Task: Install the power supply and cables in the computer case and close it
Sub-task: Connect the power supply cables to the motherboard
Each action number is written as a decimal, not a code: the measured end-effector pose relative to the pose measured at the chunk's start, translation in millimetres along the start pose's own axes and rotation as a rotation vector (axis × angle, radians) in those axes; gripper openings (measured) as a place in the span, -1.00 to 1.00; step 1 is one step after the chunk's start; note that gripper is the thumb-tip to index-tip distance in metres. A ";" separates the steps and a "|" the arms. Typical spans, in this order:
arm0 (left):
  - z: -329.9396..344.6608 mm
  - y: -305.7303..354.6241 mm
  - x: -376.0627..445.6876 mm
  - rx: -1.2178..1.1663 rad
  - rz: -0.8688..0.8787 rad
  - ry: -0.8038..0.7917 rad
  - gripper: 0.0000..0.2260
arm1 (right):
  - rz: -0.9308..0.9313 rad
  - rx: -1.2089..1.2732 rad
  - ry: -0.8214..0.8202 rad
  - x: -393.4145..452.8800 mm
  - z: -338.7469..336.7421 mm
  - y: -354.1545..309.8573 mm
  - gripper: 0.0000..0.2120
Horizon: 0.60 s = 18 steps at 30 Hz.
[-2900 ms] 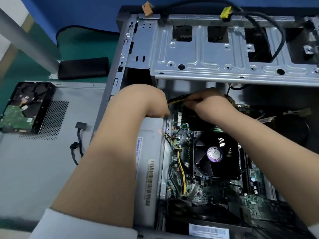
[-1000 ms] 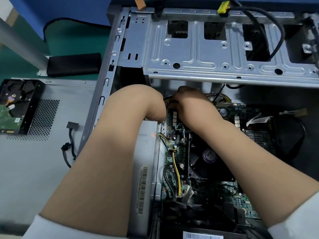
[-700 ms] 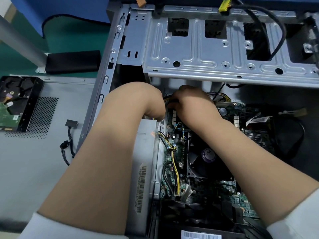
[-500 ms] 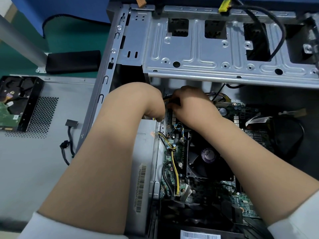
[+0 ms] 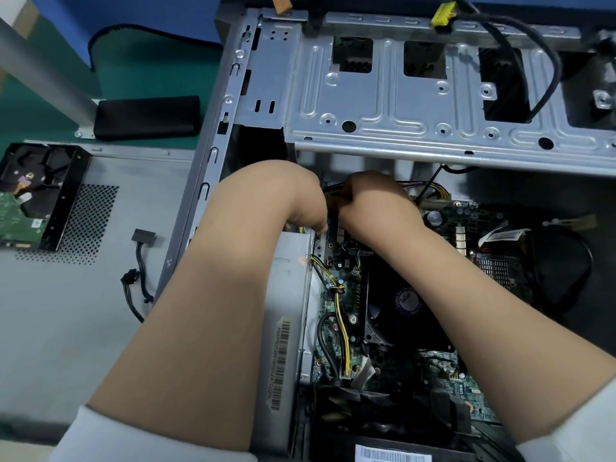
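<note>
Nearest the camera: two white sleeves (image 5: 143,438) at the bottom edge, bare forearms reaching forward into the open computer case (image 5: 213,155), lying on its side. Just beyond the sleeves, a black part with a white barcode label (image 5: 393,455) at the case's near end.

Further in, on the left side of the case: the grey power supply (image 5: 286,328), seated inside, barcode sticker along its top. Beside it to the right, the green motherboard (image 5: 466,388) with a black fan (image 5: 400,305) at its middle, partly under the right forearm. A yellow-and-black cable (image 5: 341,325) running along the board's left edge down to a white connector.

Further still: left hand (image 5: 300,201) bent down at the far end of the power supply, fingers hidden behind the wrist, grip not possible to tell. Right hand (image 5: 376,201) just beside it, fingers curled, pinching a wire bundle (image 5: 333,195) of yellow and black leads above the board's far edge.

Outside the case to the left: the grey side panel (image 5: 66,328) lying flat, a loose black cable (image 5: 136,278) on it, a hard drive (image 5: 30,198) in a black bracket at its far corner.

Farthest: the metal drive cage (image 5: 433,121) spanning the case, a yellow connector (image 5: 443,13) and black cable draped over it, green mat (image 5: 150,71) behind.
</note>
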<state>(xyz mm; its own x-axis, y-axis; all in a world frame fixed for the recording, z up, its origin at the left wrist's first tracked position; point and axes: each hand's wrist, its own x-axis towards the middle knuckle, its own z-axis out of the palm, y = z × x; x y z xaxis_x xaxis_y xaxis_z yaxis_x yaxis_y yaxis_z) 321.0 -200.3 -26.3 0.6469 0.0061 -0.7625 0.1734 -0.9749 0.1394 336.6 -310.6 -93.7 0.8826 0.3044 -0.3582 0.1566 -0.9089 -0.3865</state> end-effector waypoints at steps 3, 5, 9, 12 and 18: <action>-1.4 0.0 -1.6 0.006 0.002 0.001 -0.82 | -0.028 0.013 -0.054 -0.2 -2.9 0.3 -0.91; -2.4 0.1 -2.8 0.020 -0.002 0.010 -0.81 | -0.033 0.009 -0.064 -0.2 -4.0 -0.2 -0.91; -2.6 1.5 -1.2 0.061 0.000 0.026 -0.68 | 0.023 -0.005 -0.044 0.2 -3.6 -3.4 -0.89; -2.5 2.9 -0.6 0.084 -0.005 0.030 -0.67 | 0.081 0.034 -0.017 1.5 -2.6 -4.8 -0.92; -2.2 4.1 1.0 0.081 -0.016 0.029 -0.66 | 0.165 0.084 -0.022 9.3 -2.3 -4.8 -0.87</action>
<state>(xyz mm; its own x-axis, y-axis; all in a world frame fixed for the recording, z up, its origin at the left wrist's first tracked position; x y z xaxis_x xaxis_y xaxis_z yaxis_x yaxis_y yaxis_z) 324.1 -203.8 -25.0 0.6660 0.0271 -0.7455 0.1238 -0.9895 0.0747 345.1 -304.0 -93.2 0.8832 0.1596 -0.4410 -0.0282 -0.9205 -0.3897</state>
